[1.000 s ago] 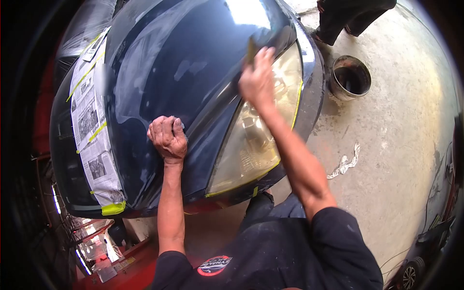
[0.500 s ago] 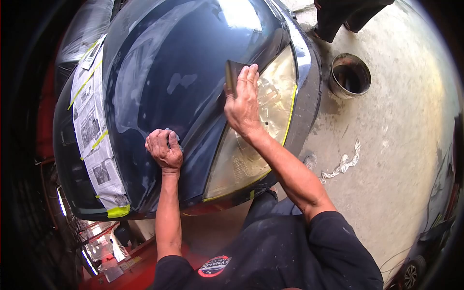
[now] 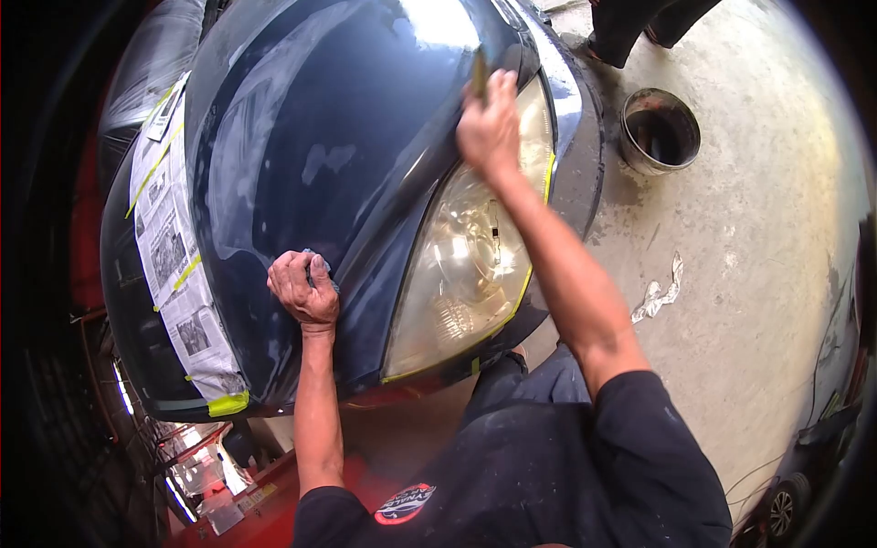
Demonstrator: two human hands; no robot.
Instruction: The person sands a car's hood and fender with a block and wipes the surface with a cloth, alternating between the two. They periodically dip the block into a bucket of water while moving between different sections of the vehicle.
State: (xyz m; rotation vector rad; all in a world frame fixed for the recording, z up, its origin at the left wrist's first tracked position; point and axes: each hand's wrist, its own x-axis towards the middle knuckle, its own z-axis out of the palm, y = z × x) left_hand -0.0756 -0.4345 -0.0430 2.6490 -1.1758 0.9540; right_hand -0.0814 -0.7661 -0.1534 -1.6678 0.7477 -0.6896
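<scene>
My right hand, somewhat blurred, holds a folded sheet of sandpaper against the dark blue hood, just above the top end of the headlight. The sheet stands partly edge-on beyond my fingers. My left hand is curled on the lower part of the hood, closed round a bluish crumpled cloth; only small bits of it show past my fingers. Dull whitish patches mark the hood's surface. Yellow-green tape runs along the headlight's outer edge.
Taped newspaper covers a strip left of the hood. On the concrete floor stand a bucket with dark contents and, below it, a crumpled white strip. Another person's dark-clothed legs are at the top right. A car wheel shows lower right.
My right hand has slid up and to the right along the headlight's edge with the sandpaper, uncovering more of the lens. My left hand has stayed nearly in place.
</scene>
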